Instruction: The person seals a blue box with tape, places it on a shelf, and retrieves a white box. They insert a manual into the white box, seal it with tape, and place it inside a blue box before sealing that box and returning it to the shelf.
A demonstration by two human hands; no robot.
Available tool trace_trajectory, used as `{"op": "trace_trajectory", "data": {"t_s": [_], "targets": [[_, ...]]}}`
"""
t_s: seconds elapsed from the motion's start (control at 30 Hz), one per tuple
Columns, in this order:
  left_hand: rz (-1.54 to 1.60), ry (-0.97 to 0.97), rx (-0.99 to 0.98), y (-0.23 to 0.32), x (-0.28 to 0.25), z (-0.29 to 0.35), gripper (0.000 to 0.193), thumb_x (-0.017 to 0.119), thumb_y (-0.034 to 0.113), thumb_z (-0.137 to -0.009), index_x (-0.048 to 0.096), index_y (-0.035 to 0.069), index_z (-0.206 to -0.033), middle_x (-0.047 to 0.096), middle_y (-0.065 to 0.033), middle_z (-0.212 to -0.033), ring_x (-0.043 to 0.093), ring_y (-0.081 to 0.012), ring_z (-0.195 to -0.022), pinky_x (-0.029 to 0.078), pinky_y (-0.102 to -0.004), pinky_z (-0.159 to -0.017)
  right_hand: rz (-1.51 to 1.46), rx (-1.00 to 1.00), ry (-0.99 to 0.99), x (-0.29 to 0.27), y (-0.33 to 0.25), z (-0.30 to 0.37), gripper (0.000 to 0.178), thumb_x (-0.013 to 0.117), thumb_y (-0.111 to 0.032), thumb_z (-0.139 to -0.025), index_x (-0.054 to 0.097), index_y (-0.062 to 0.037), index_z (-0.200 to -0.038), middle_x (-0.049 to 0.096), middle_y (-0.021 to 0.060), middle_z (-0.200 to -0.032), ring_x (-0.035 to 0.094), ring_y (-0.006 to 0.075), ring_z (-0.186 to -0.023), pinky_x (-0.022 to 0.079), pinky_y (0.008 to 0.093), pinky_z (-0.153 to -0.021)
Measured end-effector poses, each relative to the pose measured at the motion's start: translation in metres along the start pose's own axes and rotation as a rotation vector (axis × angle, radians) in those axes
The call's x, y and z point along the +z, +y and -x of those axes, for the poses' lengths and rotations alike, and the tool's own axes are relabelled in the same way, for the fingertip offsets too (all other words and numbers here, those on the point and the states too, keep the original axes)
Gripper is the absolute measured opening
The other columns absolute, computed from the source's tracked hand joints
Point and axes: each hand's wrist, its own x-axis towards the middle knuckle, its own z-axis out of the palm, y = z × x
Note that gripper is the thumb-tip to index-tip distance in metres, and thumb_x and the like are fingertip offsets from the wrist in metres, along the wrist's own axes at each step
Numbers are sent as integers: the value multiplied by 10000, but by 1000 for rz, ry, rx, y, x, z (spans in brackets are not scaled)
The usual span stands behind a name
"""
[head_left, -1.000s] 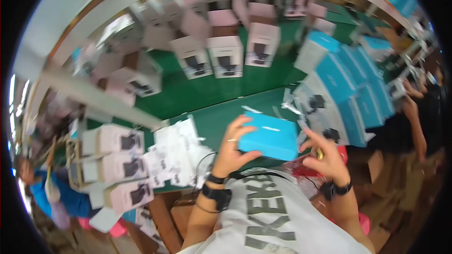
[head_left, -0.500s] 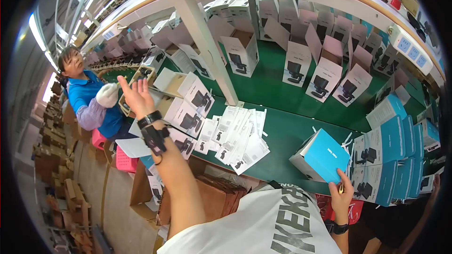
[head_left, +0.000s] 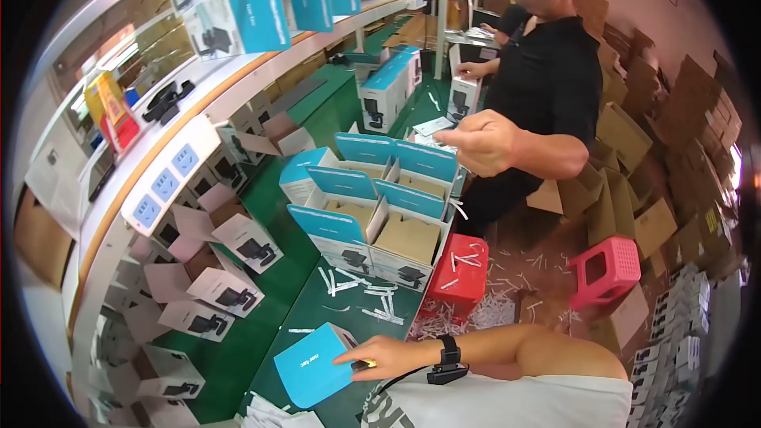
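My right hand (head_left: pixel 384 358) rests at the edge of a closed box with a bright blue top (head_left: pixel 315 364), its index finger lying on that top. A small yellow object (head_left: pixel 363 364), partly hidden, sits in the curl of the same hand; its kind is not clear. My left hand is out of the picture. Beyond the box, white paper strips (head_left: pixel 384 305) lie scattered on the green tabletop (head_left: pixel 289 313). A stack of printed white leaflets (head_left: pixel 277 412) shows at the lower edge.
Boxes with raised blue lids (head_left: pixel 404 234) stand past the strips. A person in black (head_left: pixel 539 71) stands opposite, one fist (head_left: pixel 485 143) held out. Open white boxes (head_left: pixel 226 293) line the left. A red bin (head_left: pixel 460 273) and pink stool (head_left: pixel 606 269) stand on the floor.
My view has swung far to the right. The raised left hand and the person in blue have left the picture. My right hand is still at the blue-topped box.
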Motion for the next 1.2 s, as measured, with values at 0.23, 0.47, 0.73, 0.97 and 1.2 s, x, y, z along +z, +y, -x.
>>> {"op": "trace_trajectory", "data": {"t_s": [0.23,0.47,0.73,0.97,1.2], "targets": [[-186,-974,447,85,238,141,359,456,354,-1093,600,35,-1017,564,-60,-850,531,-195,-803,439,-389,-733,-55,41,-5,-2,-1,3,494,737,-225,-935,629,-88,-1397,747,177,-973,741,328,-892,561,409,-786],[-181,-1348,1158,140,403,257,176,581,132,-988,587,-40,-1021,627,-251,-855,581,-478,-836,449,-548,-749,61,40,6,9,16,11,491,723,-253,-963,618,-82,-1411,739,192,-1020,722,358,-895,562,432,-778],[-285,-1431,1324,153,473,324,208,613,159,-1011,592,-39,-1069,669,-281,-907,632,-471,-902,459,-553,-746,111,-26,78,5,5,22,510,734,-277,-890,649,-71,-1348,727,191,-1036,705,382,-942,552,459,-795],[-33,-1082,1529,160,466,341,540,691,226,-966,531,-110,-1356,611,-308,-1291,563,-469,-1232,396,-602,-1097,172,-45,123,7,10,18,390,704,-321,-866,702,-46,-1143,711,219,-922,689,421,-799,531,503,-683],[-426,-1405,1343,156,351,226,604,733,247,-946,530,-9,-1454,560,-261,-1420,516,-420,-1344,361,-526,-1171,98,55,58,14,-2,18,605,716,-298,-913,562,-110,-1467,712,160,-1119,692,380,-1027,554,450,-836]]}}
